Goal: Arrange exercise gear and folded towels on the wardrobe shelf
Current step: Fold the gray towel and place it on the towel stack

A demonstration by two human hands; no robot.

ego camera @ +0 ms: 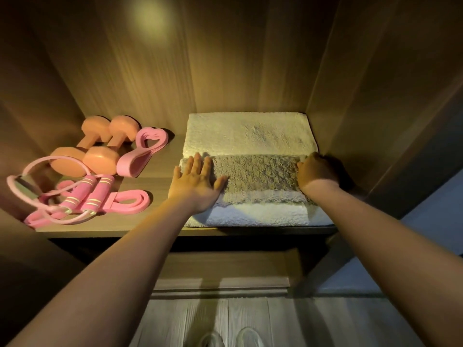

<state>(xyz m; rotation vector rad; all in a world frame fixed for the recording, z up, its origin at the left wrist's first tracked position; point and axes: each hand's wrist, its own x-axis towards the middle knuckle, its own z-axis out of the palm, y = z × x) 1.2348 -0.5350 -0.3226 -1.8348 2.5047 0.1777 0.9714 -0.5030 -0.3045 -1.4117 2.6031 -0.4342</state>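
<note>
On the left side of the frame, the exercise gear lies grouped on the wardrobe shelf (155,171): a pink skipping rope (75,196) at the front, two orange dumbbells (100,146) behind it, and a flat pink band (131,201) and a heart-ended pink grip (142,151) just beside them. At centre, the left hand (198,181) lies flat with straight fingers, pressing the left end of the grey towel (258,176) and grasping nothing. That towel lies folded across the front part of the white towel (248,134), which fills the shelf's right side up to the wardrobe wall (350,108). Right of centre, the right hand (318,174) bends its fingers down over the grey towel's right end, apparently gripping it; the fingertips are hidden. Uneven pressure from the two hands could skew or rumple the grey towel, a tug at the right could pull its fold open, and the white towel's front edge, near the shelf lip, might slip off
</note>
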